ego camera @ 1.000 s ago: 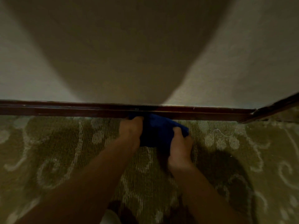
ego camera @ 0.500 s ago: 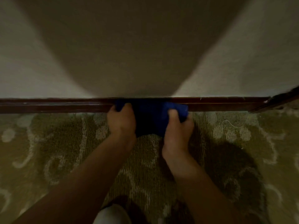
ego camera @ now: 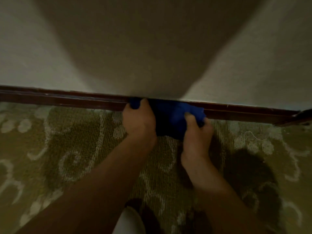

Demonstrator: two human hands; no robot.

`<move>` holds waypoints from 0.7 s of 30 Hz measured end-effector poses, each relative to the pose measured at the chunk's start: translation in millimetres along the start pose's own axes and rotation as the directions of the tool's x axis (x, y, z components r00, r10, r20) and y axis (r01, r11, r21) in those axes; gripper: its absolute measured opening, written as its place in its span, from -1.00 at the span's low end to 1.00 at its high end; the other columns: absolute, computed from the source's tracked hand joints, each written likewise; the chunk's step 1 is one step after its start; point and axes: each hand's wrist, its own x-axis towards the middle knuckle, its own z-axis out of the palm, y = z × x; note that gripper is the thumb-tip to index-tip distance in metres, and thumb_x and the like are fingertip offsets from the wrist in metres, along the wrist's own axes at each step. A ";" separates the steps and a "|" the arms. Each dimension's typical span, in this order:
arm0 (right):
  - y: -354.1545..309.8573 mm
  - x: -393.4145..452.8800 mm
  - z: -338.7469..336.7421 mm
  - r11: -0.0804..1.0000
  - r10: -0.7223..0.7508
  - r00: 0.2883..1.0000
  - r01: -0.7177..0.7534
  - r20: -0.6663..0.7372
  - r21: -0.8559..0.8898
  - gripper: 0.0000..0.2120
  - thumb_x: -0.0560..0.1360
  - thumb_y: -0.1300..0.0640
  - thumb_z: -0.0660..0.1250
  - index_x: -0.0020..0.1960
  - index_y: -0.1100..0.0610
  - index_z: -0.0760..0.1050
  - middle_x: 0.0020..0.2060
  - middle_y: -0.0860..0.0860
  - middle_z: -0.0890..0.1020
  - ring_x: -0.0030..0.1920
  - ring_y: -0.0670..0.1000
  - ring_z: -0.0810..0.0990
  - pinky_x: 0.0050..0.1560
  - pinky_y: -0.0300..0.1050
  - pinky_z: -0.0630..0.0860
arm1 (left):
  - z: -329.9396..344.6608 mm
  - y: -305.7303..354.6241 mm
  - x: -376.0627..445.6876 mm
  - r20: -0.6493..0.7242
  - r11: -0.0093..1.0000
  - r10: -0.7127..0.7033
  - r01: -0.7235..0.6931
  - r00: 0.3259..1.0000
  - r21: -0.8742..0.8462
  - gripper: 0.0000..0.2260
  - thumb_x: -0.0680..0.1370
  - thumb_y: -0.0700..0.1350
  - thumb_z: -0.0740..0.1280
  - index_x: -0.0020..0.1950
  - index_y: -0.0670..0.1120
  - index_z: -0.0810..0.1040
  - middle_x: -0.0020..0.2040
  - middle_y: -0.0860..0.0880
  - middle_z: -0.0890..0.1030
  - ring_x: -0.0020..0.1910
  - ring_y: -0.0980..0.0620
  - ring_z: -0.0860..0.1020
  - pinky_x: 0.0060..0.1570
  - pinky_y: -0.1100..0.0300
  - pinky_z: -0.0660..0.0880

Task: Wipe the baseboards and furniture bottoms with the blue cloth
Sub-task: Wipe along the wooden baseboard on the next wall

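The blue cloth (ego camera: 170,117) is bunched against the dark brown baseboard (ego camera: 67,101) where the wall meets the carpet. My left hand (ego camera: 139,121) grips the cloth's left end, its fingers curled over the fabric at the board. My right hand (ego camera: 196,132) grips the right end, thumb on top of the cloth. Both hands hold the cloth pressed to the baseboard's face. The board section behind the cloth is hidden.
A pale wall (ego camera: 50,56) rises above the baseboard, with my shadow across its middle. Patterned olive carpet (ego camera: 59,157) covers the floor. At the far right the baseboard meets a corner (ego camera: 297,114). A white shape (ego camera: 128,222) shows at the bottom edge.
Both hands and the cloth moved up from the carpet onto the baseboard face, then slid slightly left along it. The view has tilted a little.
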 end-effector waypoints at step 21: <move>-25.1 22.6 -9.1 0.994 0.044 0.991 -0.057 -0.128 -0.096 -0.80 0.52 0.17 0.32 0.14 0.09 0.45 -0.01 0.01 0.56 0.06 0.10 0.58 0.16 0.11 0.54 | -3.5 -14.5 -8.4 0.404 0.973 -0.154 0.069 0.902 0.219 -0.70 0.56 -0.14 0.36 0.28 -0.14 0.53 0.19 -0.12 0.62 0.11 -0.13 0.60 0.04 0.05 0.56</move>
